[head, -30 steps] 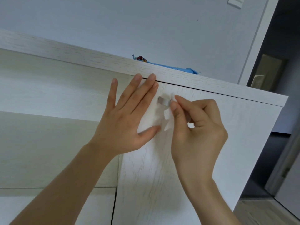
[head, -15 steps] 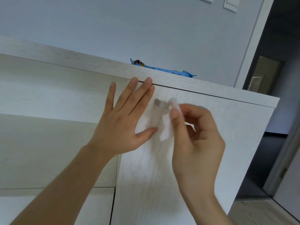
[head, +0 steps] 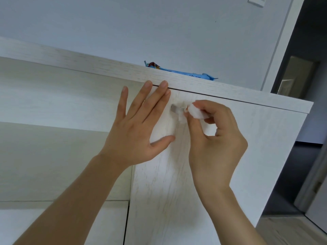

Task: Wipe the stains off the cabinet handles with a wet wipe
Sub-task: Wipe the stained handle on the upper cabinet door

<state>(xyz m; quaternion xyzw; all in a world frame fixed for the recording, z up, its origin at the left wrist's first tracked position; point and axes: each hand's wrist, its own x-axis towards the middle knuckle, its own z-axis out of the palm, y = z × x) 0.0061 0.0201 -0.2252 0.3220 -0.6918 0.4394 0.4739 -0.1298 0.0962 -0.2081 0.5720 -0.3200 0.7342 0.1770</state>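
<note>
We pinch the crumpled white wet wipe (head: 195, 113) in our right hand (head: 215, 138), now bunched tighter against the small metal cabinet handle (head: 176, 109); beside it, our left hand (head: 137, 129) stays spread flat, so scrubbing continues.

Blue packet (head: 184, 71) on cabinet top, grey wall (head: 159, 29), white switch (head: 256, 1), dark doorway (head: 304, 68)

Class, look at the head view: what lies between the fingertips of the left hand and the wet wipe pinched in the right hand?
The bare metal end of the cabinet handle, on the white door.
</note>
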